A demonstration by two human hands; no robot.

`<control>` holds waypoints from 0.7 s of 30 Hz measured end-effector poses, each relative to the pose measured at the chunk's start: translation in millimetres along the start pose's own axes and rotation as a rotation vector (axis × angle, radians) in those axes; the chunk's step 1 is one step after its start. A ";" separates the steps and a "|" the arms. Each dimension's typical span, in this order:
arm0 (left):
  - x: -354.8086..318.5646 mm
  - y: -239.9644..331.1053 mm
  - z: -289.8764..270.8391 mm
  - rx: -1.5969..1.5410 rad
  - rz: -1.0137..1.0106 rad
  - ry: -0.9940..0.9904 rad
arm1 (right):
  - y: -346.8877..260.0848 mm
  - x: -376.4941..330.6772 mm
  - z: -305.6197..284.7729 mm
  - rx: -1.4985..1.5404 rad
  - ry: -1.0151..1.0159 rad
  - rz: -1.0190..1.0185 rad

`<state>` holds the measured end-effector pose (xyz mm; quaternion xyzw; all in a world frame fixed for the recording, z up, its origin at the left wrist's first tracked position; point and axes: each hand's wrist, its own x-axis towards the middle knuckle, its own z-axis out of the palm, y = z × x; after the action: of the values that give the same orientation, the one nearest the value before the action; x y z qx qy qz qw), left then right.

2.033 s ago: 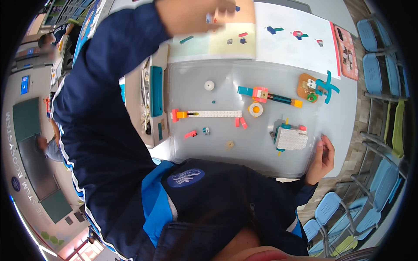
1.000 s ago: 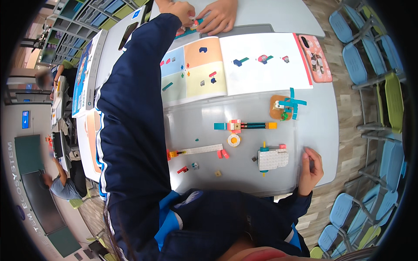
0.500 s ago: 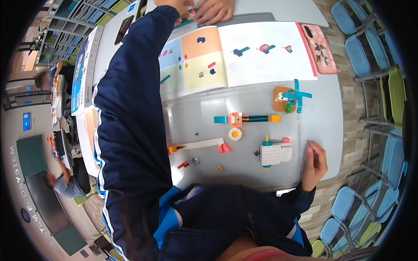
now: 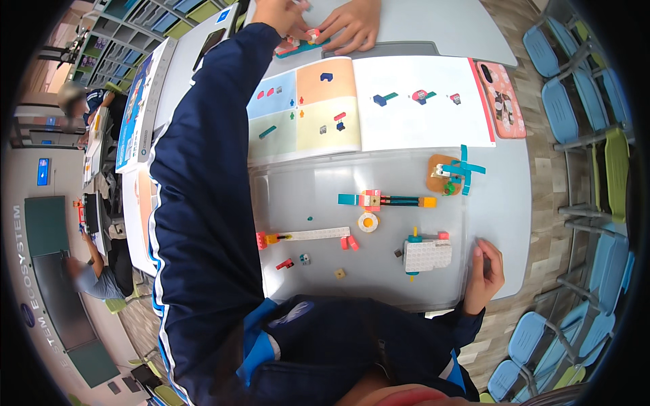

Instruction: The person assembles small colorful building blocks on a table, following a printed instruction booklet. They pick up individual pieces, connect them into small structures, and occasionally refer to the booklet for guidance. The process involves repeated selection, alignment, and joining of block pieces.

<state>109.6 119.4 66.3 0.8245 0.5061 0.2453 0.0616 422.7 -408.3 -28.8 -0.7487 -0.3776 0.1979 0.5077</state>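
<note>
While the tray (image 4: 379, 289) contains a white-plate assembly (image 4: 428, 256) and loose bricks (image 4: 285, 264), the booklet (image 4: 426, 128) lies open beyond it, presumably for reference. Farther beyond the tray, the left hand (image 4: 281, 15) is at a teal-based model (image 4: 306, 49), grip indeterminate; the right hand (image 4: 485, 274), relaxed, holding nothing visible, is just right of the tray.

The left hand (image 4: 282, 18) is beyond the open booklet (image 4: 433, 127), the right hand (image 4: 486, 274) beside the tray (image 4: 380, 279).
</note>
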 end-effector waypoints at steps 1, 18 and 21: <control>-6.2 1.5 4.4 -0.018 -0.025 -0.058 | 0.8 -0.1 -0.3 0.000 0.001 -0.003; -7.0 -10.3 39.0 0.431 0.256 -0.168 | 6.0 -1.4 1.1 0.041 0.016 0.005; -6.4 -6.0 37.0 0.409 0.208 -0.191 | 5.3 -1.2 0.0 0.016 0.011 0.021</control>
<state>119.7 122.2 29.9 0.8868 0.4497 0.0640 -0.0845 423.9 -410.3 -33.7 -0.7496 -0.3654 0.2022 0.5135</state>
